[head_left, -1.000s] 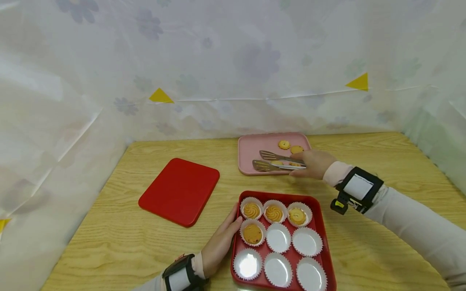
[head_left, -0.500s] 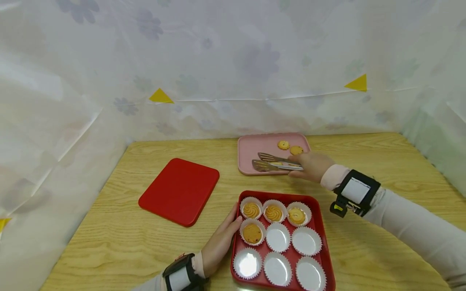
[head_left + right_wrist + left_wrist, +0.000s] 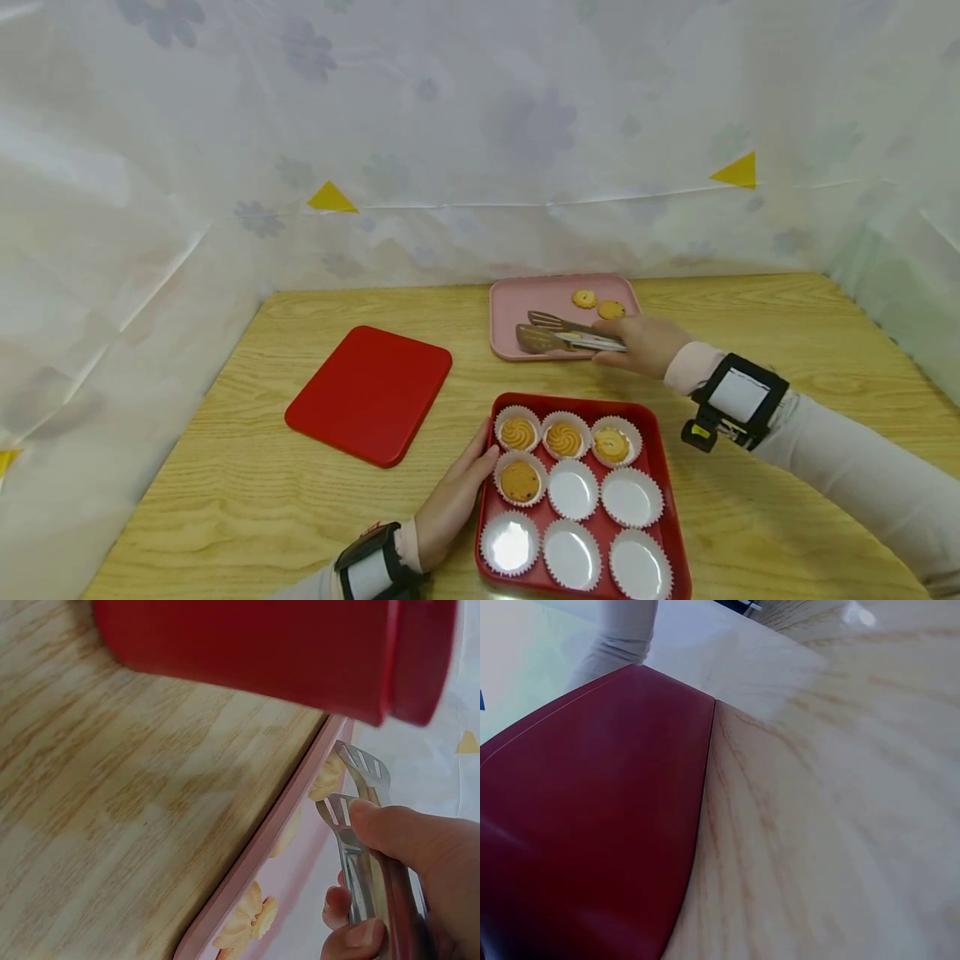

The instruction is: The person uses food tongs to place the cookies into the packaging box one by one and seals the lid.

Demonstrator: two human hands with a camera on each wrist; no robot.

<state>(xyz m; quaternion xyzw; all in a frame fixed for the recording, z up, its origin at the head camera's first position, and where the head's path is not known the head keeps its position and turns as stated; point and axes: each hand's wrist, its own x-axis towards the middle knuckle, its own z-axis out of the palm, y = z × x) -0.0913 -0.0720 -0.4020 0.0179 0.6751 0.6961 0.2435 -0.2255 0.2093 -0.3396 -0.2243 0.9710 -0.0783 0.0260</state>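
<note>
My right hand (image 3: 648, 343) grips a pair of slotted metal tongs (image 3: 542, 338) over the pink tray (image 3: 506, 300) at the back. In the right wrist view, the parted ends of the tongs (image 3: 367, 769) are close to a cookie (image 3: 328, 776); whether they touch it I cannot tell. Two more cookies, a scalloped one (image 3: 585, 298) and a round one (image 3: 611, 309), lie behind the tongs. Against the left wall of a red box (image 3: 663, 467), my left hand (image 3: 453, 500) rests with extended fingers. Inside that box, white paper cups stand in rows, several with cookies (image 3: 518, 433).
A red square lid (image 3: 371, 396) lies flat on the wooden table (image 3: 247, 500), left of the box. A patterned sheet (image 3: 450, 125) hangs behind and at both sides. Bare paper cups (image 3: 572, 490) occupy the box's front part.
The tongs have shifted slightly left over the pink tray, and their ends cover more of the cookies beneath. My left hand and the red box stay about where they were.
</note>
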